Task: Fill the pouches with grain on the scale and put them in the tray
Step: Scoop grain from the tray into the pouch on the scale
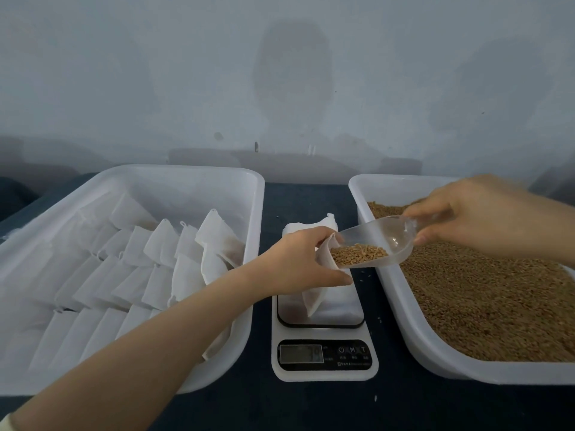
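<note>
**Grip, L:** left hand point(298, 262) curled round the mouth of one white pouch point(314, 297), thumb on near side, fingers behind, holding it open.
**Grip, R:** right hand point(476, 213) pinches the handle of a clear plastic scoop point(382, 241), thumb under, fingers over. Handle mostly hidden by fingers; hand motion-blurred.

1. Pouch: hangs over scale platform, slightly tilted, lower corner touching platform. Upper part hidden by hand. Fill level inside can't be seen.
2. Scoop: lip at pouch mouth, tipped down to the left. Approx. half-load of grain point(357, 254) piled at front end.
3. Scale point(323, 371): white, betw. the two trays, near edge toward camera. Display point(301, 353) lit, digits too blurred to read. Three buttons to its right.
4. Pouch stack point(311, 227): white, flat, on table just behind scale. Near part hidden by left hand & scoop.
5. Left tray point(174, 175): white plastic. Holds rows of packed pouches point(186, 259), overlapping, leaning. A few show brown through the fabric, the rest too pale to tell contents. Left side cut off by frame; forearm covers near-right corner.
6. Right tray point(435, 353): white plastic, holds grain bed point(482, 290) in an even layer. Right side cut off; far part hidden behind right hand.
7. Table point(311, 405): dark. A few stray kernels point(367, 273) beside scale.
8. Wall point(280, 73): pale grey, w/ soft shadows.
</note>
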Action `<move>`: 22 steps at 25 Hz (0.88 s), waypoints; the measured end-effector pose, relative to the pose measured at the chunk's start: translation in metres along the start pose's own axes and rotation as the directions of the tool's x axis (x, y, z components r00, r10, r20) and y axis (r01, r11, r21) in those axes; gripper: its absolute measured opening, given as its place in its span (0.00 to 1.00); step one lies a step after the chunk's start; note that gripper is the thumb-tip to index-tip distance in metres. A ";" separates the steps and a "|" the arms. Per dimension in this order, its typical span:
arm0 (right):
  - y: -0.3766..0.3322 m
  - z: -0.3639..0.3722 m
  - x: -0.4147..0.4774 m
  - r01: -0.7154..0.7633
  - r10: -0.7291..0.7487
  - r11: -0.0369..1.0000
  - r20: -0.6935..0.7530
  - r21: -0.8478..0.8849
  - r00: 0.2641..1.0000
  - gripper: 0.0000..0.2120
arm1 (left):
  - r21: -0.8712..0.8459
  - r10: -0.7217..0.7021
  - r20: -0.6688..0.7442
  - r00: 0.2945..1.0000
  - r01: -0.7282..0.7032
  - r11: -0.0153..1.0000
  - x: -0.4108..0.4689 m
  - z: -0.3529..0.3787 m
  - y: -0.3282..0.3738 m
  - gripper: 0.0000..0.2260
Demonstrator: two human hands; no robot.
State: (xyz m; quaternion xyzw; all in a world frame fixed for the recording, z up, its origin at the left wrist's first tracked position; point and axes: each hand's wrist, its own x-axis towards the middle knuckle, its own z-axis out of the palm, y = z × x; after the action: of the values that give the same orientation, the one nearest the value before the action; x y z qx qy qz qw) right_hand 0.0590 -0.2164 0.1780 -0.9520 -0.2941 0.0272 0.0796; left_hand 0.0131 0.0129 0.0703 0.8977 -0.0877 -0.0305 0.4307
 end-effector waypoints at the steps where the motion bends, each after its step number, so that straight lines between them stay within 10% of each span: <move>1: 0.002 0.004 -0.001 -0.017 0.017 1.000 -0.002 0.021 1.000 0.07 | -0.002 -0.008 0.025 1.000 0.008 1.000 -0.001 -0.002 0.000 0.26; 8: 0.009 0.022 -0.009 -0.055 0.063 0.980 -0.037 0.190 0.997 0.15 | -0.325 -0.134 0.024 0.991 0.135 0.936 0.000 -0.016 0.002 0.14; 22: 0.027 0.038 -0.018 -0.088 0.132 0.924 -0.094 0.371 0.987 0.13 | 0.035 -0.110 -0.214 0.971 0.121 0.992 0.005 -0.011 -0.006 0.08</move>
State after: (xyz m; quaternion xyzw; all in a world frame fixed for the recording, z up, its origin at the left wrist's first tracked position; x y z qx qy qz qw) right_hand 0.0557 -0.2434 0.1364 -0.9355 -0.2249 0.0301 0.2710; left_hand 0.0199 0.0239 0.0721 0.9094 0.0104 0.0424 0.4137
